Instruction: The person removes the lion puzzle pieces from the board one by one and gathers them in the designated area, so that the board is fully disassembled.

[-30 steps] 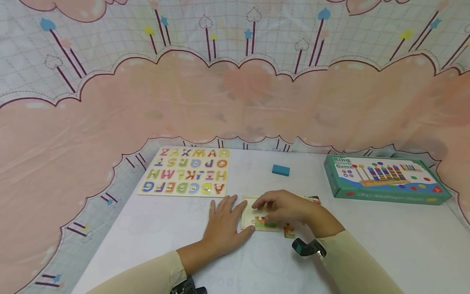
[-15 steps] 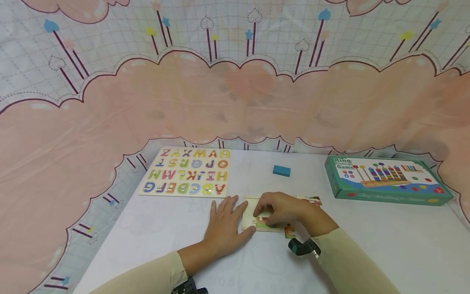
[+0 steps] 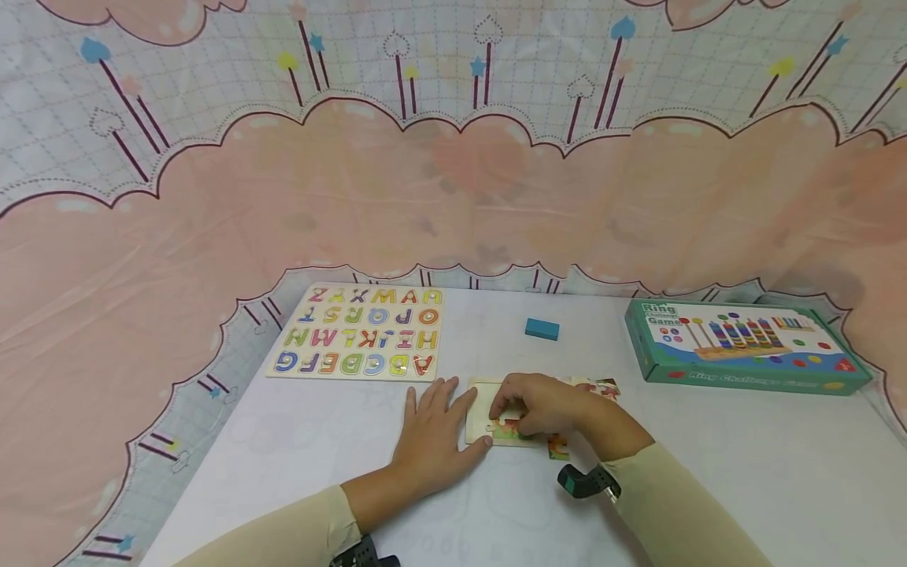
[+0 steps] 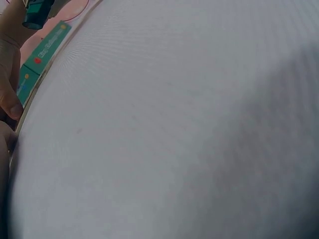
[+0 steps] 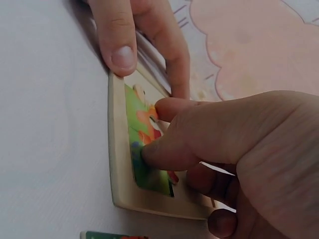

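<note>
A small wooden jigsaw board lies on the table, with joined green and orange pieces in its recess. My left hand lies spread beside it, thumb and fingertips at its left side; in the right wrist view the left thumb presses the frame's corner. With thumb and index finger my right hand pinches a jigsaw piece down in the recess. The right hand hides part of the board in the head view. A loose jigsaw piece lies beside the board, below the right hand.
More jigsaw pieces lie behind the right wrist. An alphabet board sits back left, a blue block back centre, and a green ring game box back right. A patterned cloth hangs behind the white table.
My right hand has come down onto the board, its thumb and index finger closing in on the piece, and has held nearly still since. The left hand stays in place.
</note>
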### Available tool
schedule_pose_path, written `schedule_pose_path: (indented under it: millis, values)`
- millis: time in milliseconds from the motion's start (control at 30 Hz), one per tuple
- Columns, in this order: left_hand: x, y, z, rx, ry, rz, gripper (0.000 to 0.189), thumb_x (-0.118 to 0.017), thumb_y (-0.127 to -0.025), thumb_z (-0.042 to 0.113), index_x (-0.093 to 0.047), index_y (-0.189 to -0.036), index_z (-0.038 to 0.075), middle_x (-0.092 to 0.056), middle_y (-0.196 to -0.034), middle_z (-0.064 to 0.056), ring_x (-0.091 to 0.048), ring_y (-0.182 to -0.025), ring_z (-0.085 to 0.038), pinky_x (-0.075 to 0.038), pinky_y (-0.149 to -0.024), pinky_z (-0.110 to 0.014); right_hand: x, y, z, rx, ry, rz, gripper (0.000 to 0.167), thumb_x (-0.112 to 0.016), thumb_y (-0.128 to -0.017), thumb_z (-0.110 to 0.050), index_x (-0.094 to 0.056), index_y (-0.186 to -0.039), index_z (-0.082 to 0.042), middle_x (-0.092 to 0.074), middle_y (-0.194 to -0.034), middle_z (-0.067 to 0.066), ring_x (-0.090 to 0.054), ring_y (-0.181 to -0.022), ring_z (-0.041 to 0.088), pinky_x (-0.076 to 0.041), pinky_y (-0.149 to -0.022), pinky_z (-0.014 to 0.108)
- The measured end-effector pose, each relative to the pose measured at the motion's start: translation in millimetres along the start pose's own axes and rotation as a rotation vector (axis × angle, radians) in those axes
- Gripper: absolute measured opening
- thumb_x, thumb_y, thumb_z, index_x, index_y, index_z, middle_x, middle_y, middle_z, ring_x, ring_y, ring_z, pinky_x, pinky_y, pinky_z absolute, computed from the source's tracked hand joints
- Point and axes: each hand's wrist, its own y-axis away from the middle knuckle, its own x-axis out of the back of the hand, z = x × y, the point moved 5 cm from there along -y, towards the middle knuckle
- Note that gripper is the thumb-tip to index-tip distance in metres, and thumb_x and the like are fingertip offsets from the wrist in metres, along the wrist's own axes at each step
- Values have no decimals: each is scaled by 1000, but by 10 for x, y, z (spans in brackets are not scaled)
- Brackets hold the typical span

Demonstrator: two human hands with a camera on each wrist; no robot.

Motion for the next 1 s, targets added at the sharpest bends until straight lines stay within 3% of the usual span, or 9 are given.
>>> schedule_pose_path:
  millis: [333,533,700,1000]
  values:
    - [1,-4,-3,0,4,1,79,-67,-93,64,-54,-158,20,-42,-166,-14,-30,-157,-36,-6,-123,-74,-21,16,-30,-23,-6,15,38,-81,-87,7,-76,-104,-27,-63,-107,-9,-56,-99,19,-50,-89,39]
    - [8,0,-4,0,8,3,78,-68,-93,63,-55,-157,21,-42,-165,-14,-31,-157,-37,-7,-122,-75,-27,27,-44,18,-52,0,40,-77,-86,12,-71,-104,-23,-64,-100,-6,-57,-95,19,-52,-83,36]
    - [9,-10,-13,-3,14,14,77,-68,-93,63,-56,-156,20,-44,-165,-13,-32,-156,-36,-9,-122,-75,-24,49,-47,53,-74,0,34,-76,-91,7,-69,-105,-23,-64,-95,-4,-57,-90,18,-51,-75,30]
    - [5,-30,-34,21,3,10,78,-68,-91,67,-58,-155,24,-44,-165,-10,-33,-156,-33,-4,-120,-79,-30,63,-65,85,-91,3,25,-72,-99,0,-65,-107,-23,-63,-94,-4,-58,-91,17,-51,-77,30]
